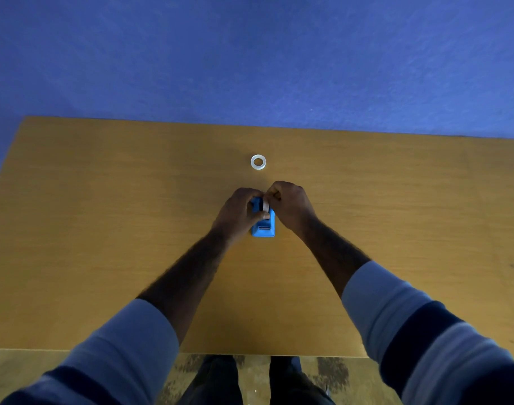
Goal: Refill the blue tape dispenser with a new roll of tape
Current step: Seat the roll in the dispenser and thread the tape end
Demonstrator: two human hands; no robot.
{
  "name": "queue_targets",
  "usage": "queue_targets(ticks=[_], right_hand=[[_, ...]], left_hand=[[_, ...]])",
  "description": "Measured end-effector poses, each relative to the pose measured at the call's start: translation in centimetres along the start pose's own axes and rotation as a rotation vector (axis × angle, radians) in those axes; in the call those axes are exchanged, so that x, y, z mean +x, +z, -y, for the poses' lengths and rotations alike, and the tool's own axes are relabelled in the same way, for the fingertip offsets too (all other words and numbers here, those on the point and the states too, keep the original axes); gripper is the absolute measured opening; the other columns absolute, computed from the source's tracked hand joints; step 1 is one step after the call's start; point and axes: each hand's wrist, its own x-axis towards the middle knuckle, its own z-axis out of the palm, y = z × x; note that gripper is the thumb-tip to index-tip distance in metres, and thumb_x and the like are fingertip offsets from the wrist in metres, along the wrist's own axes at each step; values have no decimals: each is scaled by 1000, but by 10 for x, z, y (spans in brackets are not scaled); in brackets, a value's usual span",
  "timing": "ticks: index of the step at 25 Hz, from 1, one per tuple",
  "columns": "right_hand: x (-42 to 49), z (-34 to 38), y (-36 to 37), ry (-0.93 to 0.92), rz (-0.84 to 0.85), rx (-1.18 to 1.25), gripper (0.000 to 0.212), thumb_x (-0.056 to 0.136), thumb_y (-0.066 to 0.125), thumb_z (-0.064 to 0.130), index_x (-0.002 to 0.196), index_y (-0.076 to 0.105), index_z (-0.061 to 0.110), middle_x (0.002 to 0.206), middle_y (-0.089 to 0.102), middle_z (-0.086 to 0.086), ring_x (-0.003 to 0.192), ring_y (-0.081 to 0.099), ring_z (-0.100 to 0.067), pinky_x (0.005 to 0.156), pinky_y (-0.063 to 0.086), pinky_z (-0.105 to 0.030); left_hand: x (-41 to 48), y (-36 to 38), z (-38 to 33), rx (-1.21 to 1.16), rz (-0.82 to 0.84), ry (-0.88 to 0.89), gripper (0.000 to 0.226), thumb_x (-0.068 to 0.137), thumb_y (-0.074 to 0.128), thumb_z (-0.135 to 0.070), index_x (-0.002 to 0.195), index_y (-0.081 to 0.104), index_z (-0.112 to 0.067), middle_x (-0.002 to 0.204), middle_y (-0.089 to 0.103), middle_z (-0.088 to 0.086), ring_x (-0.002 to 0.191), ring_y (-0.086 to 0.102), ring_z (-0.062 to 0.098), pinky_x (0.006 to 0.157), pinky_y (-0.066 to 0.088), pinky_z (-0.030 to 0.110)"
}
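The blue tape dispenser (264,227) stands on the wooden table (104,229) near its middle, cutter end toward me. My left hand (238,213) wraps its left side, thumb across the top. My right hand (289,204) pinches a pale roll of tape (266,205) sitting in the dispenser's far end, beside a dark hub. Fingers hide most of that roll. A second small white ring of tape (258,162) lies flat on the table beyond both hands, untouched.
A blue wall (249,54) rises right behind the table's far edge. The table's near edge runs just above my legs (249,381) and a mottled floor.
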Motion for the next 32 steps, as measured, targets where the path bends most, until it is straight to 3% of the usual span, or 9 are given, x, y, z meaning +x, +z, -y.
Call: queue_targets(ticks=[12,20,27,32], right_hand=[[5,4,4,-35,-21,-108,11,92,61,18,91,68,9,87,68,-5,79,63,-20,70,57,-41],[-12,-3,12,-171,-79,-251,16,96,56,18,93,65,5,87,64,-11,72,59,-22,60,50,-36],[3,2,8,-94,-58,-239,16,95,58,22,91,64,8,90,63,-7,76,59,-22,63,51,-36],[-4,-6,6,-125,-54,-168,13,93,60,19,92,66,7,91,63,-8,78,59,-22,64,49,-35]], left_hand=[[0,3,1,-10,-2,-26,49,73,82,-22,117,60,-23,116,58,-4,104,61,17,91,54,41],[-1,3,-1,-20,4,-13,45,73,78,-18,111,58,-30,115,56,-5,102,61,16,91,55,45],[1,4,0,5,3,-20,48,72,82,-17,113,58,-27,114,56,-6,102,61,16,90,54,40],[1,1,4,-12,28,-12,45,78,80,-28,119,62,-27,117,59,-5,103,61,11,89,51,31]])
